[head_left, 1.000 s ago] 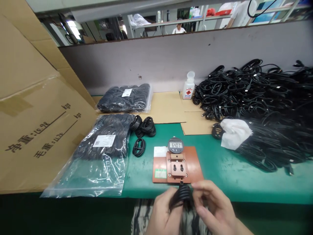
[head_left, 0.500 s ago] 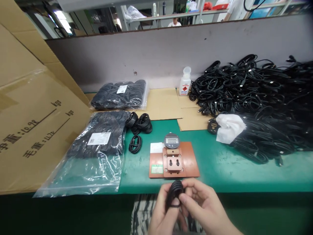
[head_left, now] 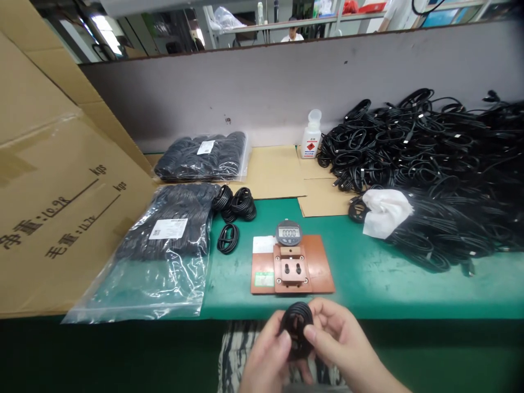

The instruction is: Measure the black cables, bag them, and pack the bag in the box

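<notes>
A small black coiled cable (head_left: 297,326) is held in front of the table's near edge, gripped from both sides. My left hand (head_left: 267,361) pinches its left side with the thumb on top. My right hand (head_left: 343,349) grips its right side. Just beyond the coil lies a brown test fixture (head_left: 292,266) with a digital gauge (head_left: 289,233) reading 0000. The coil is apart from the fixture.
A large heap of black cables (head_left: 429,158) fills the right of the green table (head_left: 368,273), with a white cloth (head_left: 387,210) on it. Two bags of cables (head_left: 172,240) (head_left: 202,155), loose coils (head_left: 235,204) and a cardboard box (head_left: 53,180) lie left. A white bottle (head_left: 311,142) stands behind.
The cable's plug has come away from the fixture and the gauge reading has dropped from 6407 to 0000. Both hands have drawn the coil back toward me and turned it face-on.
</notes>
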### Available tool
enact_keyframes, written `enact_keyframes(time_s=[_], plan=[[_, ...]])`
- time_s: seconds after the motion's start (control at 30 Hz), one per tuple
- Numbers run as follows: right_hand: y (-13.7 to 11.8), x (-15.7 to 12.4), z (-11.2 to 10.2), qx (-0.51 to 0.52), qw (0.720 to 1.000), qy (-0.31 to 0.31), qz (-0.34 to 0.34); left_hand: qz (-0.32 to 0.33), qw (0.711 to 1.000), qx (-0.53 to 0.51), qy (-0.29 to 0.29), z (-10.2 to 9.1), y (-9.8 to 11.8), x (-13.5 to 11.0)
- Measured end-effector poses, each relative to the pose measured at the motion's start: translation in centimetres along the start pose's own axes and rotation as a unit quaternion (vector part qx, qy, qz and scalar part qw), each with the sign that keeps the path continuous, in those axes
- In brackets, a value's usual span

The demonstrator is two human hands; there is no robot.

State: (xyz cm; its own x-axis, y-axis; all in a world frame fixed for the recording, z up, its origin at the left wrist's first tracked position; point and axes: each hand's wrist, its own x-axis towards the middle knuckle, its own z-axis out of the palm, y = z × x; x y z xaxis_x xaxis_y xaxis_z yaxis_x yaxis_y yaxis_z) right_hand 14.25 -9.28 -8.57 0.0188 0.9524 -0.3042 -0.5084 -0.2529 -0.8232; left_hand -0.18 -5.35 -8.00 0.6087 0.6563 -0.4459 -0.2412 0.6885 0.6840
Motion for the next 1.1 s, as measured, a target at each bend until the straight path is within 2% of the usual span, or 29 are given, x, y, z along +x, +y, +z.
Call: enact_keyframes(time_s=[0.1, 0.2, 0.27, 0.37, 0.5, 0.73, 0.93, 1.1], plan=[[-0.8, -0.4, 0.4, -0.065, 0.996, 0.067, -0.007, 0.073, 0.982, 0.134, 0.116, 0.4, 0.3, -0.1], [-1.4, -0.7, 0.5, -0.109, 0.990, 0.087, -0.006, 0.152, 0.948, 0.233, 0.157, 0.5, 0.9, -0.1], [-1.5, -0.8, 0.2, -0.121, 0.990, 0.065, -0.003, 0.156, 0.941, 0.262, 0.149, 0.3, 1.4, -0.3], [-1.5, -0.8, -0.2, -0.123, 0.992, 0.017, 0.003, 0.151, 0.939, 0.291, 0.104, 0.0, 2.0, -0.4], [-1.8, -0.8, -0.4, -0.104, 0.994, -0.013, -0.011, 0.120, 0.956, 0.258, 0.074, -0.3, 2.3, -0.5], [-1.2, -0.9, -0.7, -0.079, 0.997, -0.006, 0.003, 0.058, 0.974, 0.211, 0.054, -0.7, 1.7, -0.7], [-0.4, -0.4, -0.7, -0.044, 0.996, 0.033, 0.071, 0.077, 0.972, 0.215, 0.058, -0.4, 1.4, -0.6], [-1.0, -0.1, -0.8, -0.049, 0.998, 0.023, 0.041, 0.065, 0.970, 0.226, 0.068, 0.0, 1.5, -0.7]])
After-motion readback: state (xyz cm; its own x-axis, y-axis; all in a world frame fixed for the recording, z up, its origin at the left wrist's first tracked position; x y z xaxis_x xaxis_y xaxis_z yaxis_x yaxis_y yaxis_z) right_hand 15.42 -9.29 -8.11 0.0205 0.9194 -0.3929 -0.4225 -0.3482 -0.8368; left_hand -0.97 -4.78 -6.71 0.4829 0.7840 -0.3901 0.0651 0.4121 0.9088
